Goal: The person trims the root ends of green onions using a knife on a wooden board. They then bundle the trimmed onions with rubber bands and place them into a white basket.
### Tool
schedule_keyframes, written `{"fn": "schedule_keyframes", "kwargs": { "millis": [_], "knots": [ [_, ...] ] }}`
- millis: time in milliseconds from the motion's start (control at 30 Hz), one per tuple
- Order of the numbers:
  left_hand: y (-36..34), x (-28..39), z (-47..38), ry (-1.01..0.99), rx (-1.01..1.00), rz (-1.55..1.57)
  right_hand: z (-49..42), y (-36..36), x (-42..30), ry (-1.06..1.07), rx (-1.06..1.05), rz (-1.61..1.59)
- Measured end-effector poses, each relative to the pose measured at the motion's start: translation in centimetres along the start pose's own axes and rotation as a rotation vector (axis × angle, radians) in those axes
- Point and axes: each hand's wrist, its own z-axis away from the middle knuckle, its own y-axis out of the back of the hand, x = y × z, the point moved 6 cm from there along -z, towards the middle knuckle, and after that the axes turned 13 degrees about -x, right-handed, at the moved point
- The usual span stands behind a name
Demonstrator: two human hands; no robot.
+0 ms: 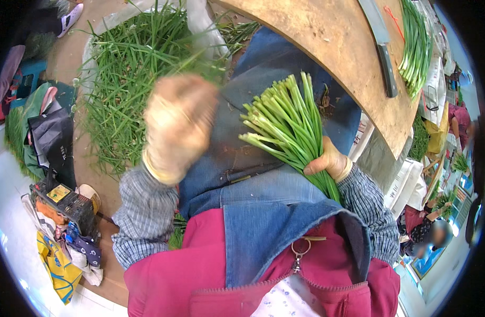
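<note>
A thick bunch of green garlic chives (290, 126) is held in my right hand (333, 158), above the denim cloth (262, 186) over my lap. The pale stalk ends fan out up and to the left, while the leaves run down behind my wrist. Blurred by motion, my left hand (181, 126) is to the left of the bunch, apart from it; its fingers look curled, but whether it holds anything is unclear. Beyond and left of that hand, loose green leaves and stalks (127, 79) fill a clear plastic bag.
At the upper right, a worn wooden board (329, 35) bears a knife (381, 59) with a black handle and a second bunch of chives (417, 51). Bags and a black basket (66, 202) are at the left. Co-workers are at the far right; another person's shoe (71, 20) shows upper left.
</note>
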Motion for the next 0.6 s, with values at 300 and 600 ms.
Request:
{"fn": "schedule_keyframes", "kwargs": {
  "millis": [300, 600],
  "knots": [
    [-3.3, 5.7, 0.4, -0.051, -0.311, 0.048, 0.0, -1.1, -1.2, -0.021, 0.007, 0.019],
    [-4.2, 5.0, 1.3, -0.184, -0.367, 0.09, 0.1, -1.0, -0.8, -0.037, 0.01, 0.008]
  ]
}}
